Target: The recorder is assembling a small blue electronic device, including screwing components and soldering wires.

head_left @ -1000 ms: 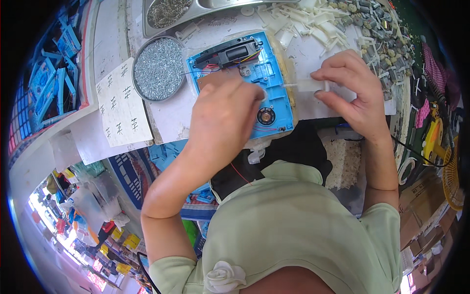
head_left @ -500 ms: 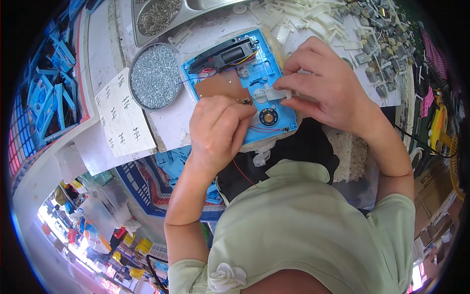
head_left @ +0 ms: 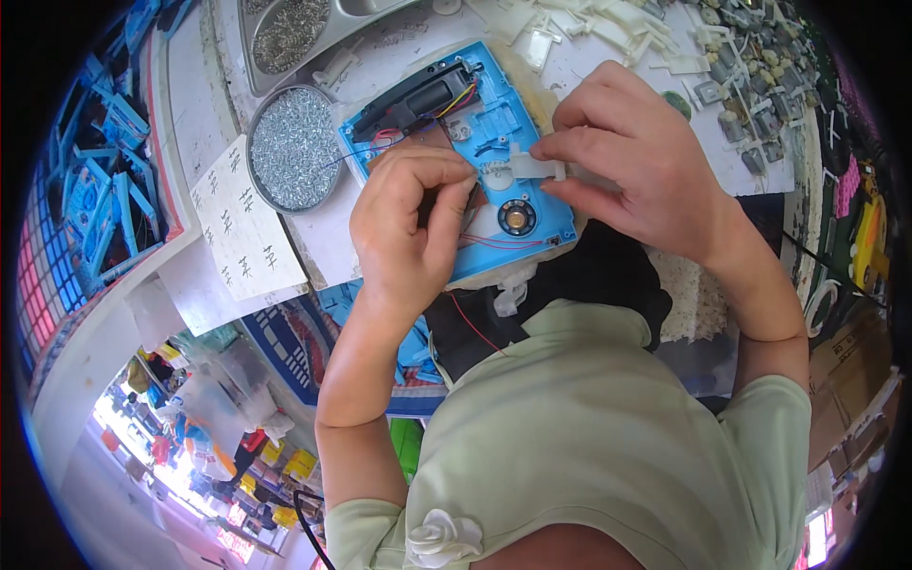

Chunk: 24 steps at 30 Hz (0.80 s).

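A blue plastic casing (head_left: 553,211) lies open on the table, holding a round speaker (head_left: 517,218), a black battery-box-like part (head_left: 425,103) and coloured wires. My left hand (head_left: 404,223) is closed over its left side, thumb and forefinger pinched on the edge of a brown circuit board (head_left: 429,137), which looks tilted up; the hand hides most of it. Between the thumb and fingers of my right hand (head_left: 638,161) is a translucent white plastic part (head_left: 534,166). That part sits just above the casing, beside a round whitish disc (head_left: 496,175).
Left of the casing stands a round dish of small screws (head_left: 296,149), by a sheet of handwritten paper (head_left: 245,223). A metal tray (head_left: 356,21) is behind. White plastic parts (head_left: 608,28) and small grey parts (head_left: 741,85) are heaped far right. Blue casings (head_left: 104,209) fill a left basket.
My left hand has moved slightly left and up, and the board's edge appears raised with it. My right hand has shifted the white part a little left and up, over the casing.
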Each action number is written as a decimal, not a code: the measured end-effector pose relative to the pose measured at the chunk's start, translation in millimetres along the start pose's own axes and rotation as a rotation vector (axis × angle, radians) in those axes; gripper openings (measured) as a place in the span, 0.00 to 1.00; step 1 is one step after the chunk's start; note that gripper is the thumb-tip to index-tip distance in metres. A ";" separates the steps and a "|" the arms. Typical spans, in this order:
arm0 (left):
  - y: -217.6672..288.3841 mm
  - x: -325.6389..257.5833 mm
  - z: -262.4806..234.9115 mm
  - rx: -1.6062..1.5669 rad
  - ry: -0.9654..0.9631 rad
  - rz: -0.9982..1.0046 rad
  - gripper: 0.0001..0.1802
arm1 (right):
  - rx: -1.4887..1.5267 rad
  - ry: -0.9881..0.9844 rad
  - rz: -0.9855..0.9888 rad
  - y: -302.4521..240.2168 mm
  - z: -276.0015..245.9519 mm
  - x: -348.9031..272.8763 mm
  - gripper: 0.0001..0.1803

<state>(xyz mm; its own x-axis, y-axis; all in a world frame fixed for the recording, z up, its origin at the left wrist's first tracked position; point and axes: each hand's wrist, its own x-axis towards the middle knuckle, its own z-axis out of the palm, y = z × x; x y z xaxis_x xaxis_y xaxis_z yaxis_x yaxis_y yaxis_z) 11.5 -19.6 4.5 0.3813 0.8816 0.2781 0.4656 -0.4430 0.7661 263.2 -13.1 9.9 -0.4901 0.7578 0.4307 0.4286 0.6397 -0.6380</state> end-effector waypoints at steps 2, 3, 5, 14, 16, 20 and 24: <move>0.4 -2.3 -1.8 -0.006 -0.024 -0.033 0.07 | 0.011 -0.014 -0.024 0.7 -1.4 1.2 0.20; -1.4 -2.9 -1.1 -0.003 0.000 -0.001 0.07 | 0.012 -0.024 -0.041 1.8 -2.5 2.4 0.20; -6.9 -4.6 2.9 -0.005 0.047 0.062 0.09 | 0.014 -0.047 -0.072 3.1 -4.7 4.9 0.20; -10.9 -5.5 3.5 0.024 0.046 0.201 0.11 | -0.061 -0.104 -0.152 5.3 -1.4 24.2 0.08; -9.5 -5.4 3.4 0.042 0.041 0.222 0.12 | -0.045 -0.083 -0.164 8.3 0.8 24.2 0.07; -6.9 -5.3 3.9 0.082 0.033 0.296 0.13 | -0.054 -0.143 -0.163 2.9 -0.5 21.9 0.14; -5.8 -6.5 3.6 0.085 0.056 0.283 0.13 | -0.117 -0.181 -0.170 -9.8 -2.4 25.4 0.13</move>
<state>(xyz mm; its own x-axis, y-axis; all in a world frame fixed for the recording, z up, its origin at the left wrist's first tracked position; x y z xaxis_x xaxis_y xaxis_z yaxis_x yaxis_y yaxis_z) 9.2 -23.4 -3.8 0.4617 0.7279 0.5070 0.4129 -0.6822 0.6034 248.4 0.2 28.7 -0.6860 0.6094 0.3975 0.4077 0.7745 -0.4837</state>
